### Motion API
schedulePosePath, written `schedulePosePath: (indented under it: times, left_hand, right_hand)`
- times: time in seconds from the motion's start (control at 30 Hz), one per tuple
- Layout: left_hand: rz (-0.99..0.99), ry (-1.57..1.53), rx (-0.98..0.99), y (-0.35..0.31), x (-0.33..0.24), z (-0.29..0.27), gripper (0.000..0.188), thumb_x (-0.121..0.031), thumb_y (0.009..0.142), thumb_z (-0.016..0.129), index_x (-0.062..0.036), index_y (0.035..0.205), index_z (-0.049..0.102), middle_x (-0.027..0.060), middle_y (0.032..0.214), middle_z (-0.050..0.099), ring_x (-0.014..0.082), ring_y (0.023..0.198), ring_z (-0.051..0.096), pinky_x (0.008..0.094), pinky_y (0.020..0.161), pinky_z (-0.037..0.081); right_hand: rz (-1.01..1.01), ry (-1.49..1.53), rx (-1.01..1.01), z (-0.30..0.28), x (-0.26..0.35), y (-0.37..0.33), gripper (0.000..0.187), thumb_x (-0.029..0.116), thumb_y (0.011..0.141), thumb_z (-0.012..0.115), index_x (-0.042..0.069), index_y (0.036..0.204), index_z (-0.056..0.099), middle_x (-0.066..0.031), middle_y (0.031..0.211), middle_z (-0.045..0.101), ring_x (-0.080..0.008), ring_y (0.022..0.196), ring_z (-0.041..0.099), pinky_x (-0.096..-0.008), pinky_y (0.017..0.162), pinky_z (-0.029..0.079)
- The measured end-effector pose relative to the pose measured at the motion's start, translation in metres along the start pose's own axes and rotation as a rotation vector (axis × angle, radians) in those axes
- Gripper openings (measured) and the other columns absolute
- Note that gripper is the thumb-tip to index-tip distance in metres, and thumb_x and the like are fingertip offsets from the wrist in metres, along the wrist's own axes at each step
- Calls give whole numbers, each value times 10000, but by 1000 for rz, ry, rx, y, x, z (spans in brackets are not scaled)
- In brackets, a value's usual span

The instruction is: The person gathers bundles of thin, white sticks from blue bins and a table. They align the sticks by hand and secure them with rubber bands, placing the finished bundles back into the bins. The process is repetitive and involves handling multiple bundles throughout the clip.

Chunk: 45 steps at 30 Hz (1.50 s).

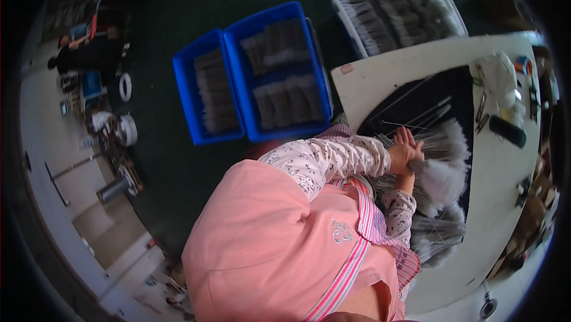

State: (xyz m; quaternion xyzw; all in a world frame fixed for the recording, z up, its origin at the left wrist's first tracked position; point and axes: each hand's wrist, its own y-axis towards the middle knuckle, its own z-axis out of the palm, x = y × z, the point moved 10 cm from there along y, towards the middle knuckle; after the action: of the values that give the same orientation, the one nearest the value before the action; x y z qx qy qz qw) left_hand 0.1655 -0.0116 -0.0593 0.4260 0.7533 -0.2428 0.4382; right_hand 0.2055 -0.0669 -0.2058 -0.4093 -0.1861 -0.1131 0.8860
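On the desk (pixel 380 84), a grey wire bundle (pixel 443 146) is being pressed on the black mat (pixel 416 99) by the left hand (pixel 406 146), fingers together; the right hand (pixel 410 173) is being hidden beneath it, its fingers impossible to tell.

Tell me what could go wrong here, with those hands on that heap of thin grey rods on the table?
1. The left hand presses on a fanned bundle of thin grey rods; it could perhaps slide apart.
2. Loose rods lie on the dark mat by the hand; a sweep might knock them off.
3. The right hand is mostly hidden under the bundle, so a pricked finger seems possible.
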Motion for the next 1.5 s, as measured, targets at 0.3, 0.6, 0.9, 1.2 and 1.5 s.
schedulePosePath:
  times: [0.3, 0.6, 0.9, 1.2, 1.5]
  left_hand:
    - [213, -655, -74, -37, -78, -64, 255, -135, 657, 702, -71, 871, 580, 126, 725, 600, 295, 709, 615, 356, 639, 468]
    - [-627, -1021, -702, -39, 32, -88, 316, -255, 730, 726, -19, 870, 568, 45, 677, 564, 163, 590, 515, 315, 561, 446]
    - [-993, -1498, -321, -62, 35, -38, 260, -258, 773, 722, -58, 855, 577, 54, 705, 592, 148, 553, 555, 295, 491, 464]
    - [478, 389, -129, -37, -102, -148, 691, -106, 606, 647, -119, 1271, 460, 144, 1259, 441, 327, 1196, 395, 492, 992, 274]
    - [323, -155, -153, -3, -44, -165, 405, -10, 584, 682, -109, 962, 575, 103, 813, 603, 307, 837, 603, 362, 760, 476]
  right_hand:
    - [37, -76, 8, 18, 1, -2, 721, 544, 931, 289, -62, 1318, 327, -222, 1395, 342, -346, 1313, 314, -447, 1085, 289]
    - [185, -771, 552, 124, -8, -118, 701, 429, 804, 634, -21, 1290, 406, -125, 1242, 504, -218, 1140, 487, -376, 989, 375]
    - [320, -1000, 178, 126, 5, -167, 260, 56, 749, 628, 9, 990, 541, -26, 708, 562, -115, 536, 531, -269, 480, 452]
    - [582, -937, 23, 161, 36, -173, 104, 36, 740, 629, -27, 791, 564, -82, 642, 559, -175, 466, 562, -293, 393, 452]
    - [-389, -2007, 337, 326, 124, -144, 403, 363, 848, 583, -29, 930, 621, -142, 708, 639, -306, 628, 627, -388, 559, 502]
